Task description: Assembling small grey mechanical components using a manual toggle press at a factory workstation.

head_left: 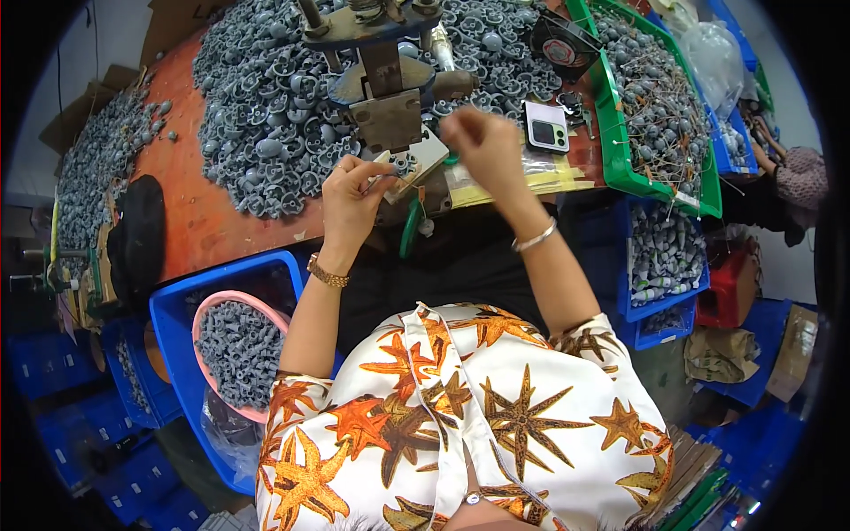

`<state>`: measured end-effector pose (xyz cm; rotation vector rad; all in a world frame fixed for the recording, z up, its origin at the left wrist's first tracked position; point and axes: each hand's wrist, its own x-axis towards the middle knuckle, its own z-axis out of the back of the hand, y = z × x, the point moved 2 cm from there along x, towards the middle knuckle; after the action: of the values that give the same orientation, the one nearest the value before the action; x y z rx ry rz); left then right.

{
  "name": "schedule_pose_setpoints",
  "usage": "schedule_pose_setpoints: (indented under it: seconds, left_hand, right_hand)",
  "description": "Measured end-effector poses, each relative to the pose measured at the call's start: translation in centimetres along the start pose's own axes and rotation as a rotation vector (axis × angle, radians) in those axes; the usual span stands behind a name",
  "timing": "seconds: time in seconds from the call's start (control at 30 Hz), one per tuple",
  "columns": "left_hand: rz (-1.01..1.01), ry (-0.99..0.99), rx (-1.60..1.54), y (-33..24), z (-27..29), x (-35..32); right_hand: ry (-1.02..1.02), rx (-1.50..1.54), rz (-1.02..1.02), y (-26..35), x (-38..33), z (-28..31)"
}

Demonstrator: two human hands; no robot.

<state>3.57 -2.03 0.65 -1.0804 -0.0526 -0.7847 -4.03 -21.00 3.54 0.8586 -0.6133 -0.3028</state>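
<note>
One small grey plastic part (404, 165), on a pale flat block (431, 154) under a dark steel press head (387, 122); left hand (349, 188) just beside it; right hand (489, 146) blurred; both grips impossible to tell; heaped grey plastic pieces (261, 115) behind.

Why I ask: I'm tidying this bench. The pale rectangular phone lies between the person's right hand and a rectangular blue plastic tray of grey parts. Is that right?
No: the rectangular plastic tray of grey parts is green, not blue. The head view shows this, and the pale rectangular phone does lie between it and the person's right hand.
</note>
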Motion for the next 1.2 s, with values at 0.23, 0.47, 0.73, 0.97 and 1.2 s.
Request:
schedule_pose_setpoints:
  seconds: [0.23, 0.47, 0.73, 0.97, 1.2]
  left_hand:
    - [0.002, -0.124, 0.166, -1.0, -1.1, -0.4]
    - [-0.021, -0.100, 0.170, -1.5, -0.6, -0.4]
    - [-0.047, 0.118, 0.401, -0.6, 1.3, -1.8]
    - [0.567, 0.515, -0.889, -6.4, 2.9, -4.7]
    - [0.257, -0.461, -0.869, 5.6, 20.2, 6.5]
  right_hand:
    - [0.144, 0.619, -0.130, 5.4, 11.8, 3.5]
    - [-0.259, 0.207, 0.697, 6.4, -2.1, 4.4]
    - [-0.268, 0.305, 0.683, 8.1, 0.3, 10.2]
    - [-0.435, -0.306, 0.070, -5.3, 3.2, 19.0]
    - [-0.244, -0.893, -0.103, -15.1, 1.5, 29.0]
